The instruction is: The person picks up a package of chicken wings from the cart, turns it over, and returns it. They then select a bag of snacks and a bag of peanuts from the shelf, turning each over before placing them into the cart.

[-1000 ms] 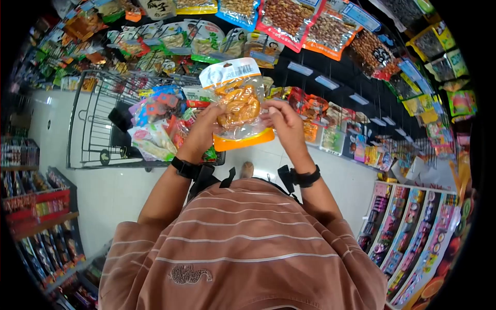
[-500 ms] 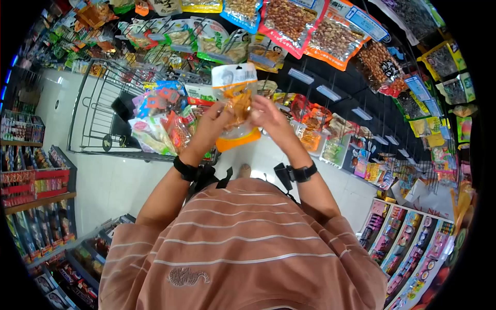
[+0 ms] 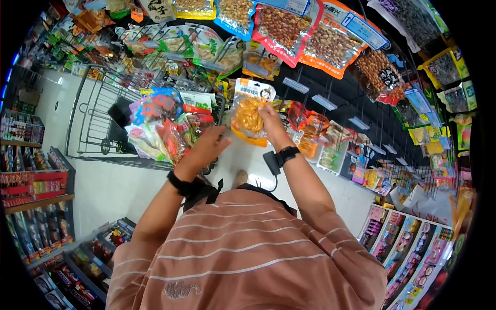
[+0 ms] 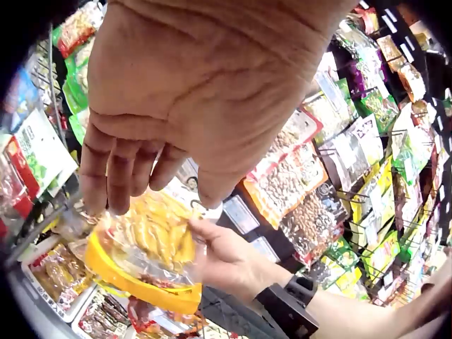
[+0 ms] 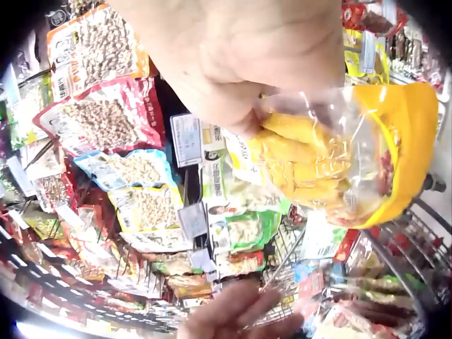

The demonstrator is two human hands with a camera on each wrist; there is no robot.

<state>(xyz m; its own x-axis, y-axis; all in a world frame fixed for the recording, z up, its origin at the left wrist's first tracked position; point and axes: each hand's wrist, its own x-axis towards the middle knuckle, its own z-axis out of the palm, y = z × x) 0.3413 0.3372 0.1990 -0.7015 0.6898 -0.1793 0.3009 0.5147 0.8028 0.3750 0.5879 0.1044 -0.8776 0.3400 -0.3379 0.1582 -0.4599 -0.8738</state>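
Note:
A clear packet with orange-yellow food and a white header (image 3: 249, 113) is pinched at its right edge by the right hand (image 3: 273, 124). In the right wrist view the packet (image 5: 311, 159) hangs from the thumb and fingers of the right hand (image 5: 247, 49), its yellow end outward. The left hand (image 3: 205, 150) is off the packet, to its lower left, with relaxed fingers and nothing in them. In the left wrist view the left hand (image 4: 183, 106) shows an empty palm, and the packet (image 4: 152, 244) is below its fingertips, held by the right hand (image 4: 229, 261).
A wire shopping cart (image 3: 93, 111) stands at the left, with a heap of colourful packets (image 3: 160, 119) at its right end. Racks of hanging snack bags (image 3: 284, 31) run across the front and right. Low shelves stand at left (image 3: 36, 181) and lower right (image 3: 403, 248).
The left hand has let go of the packet and moved down and left. The right hand now grips the packet alone, slightly farther right, with its printed header turned more to view.

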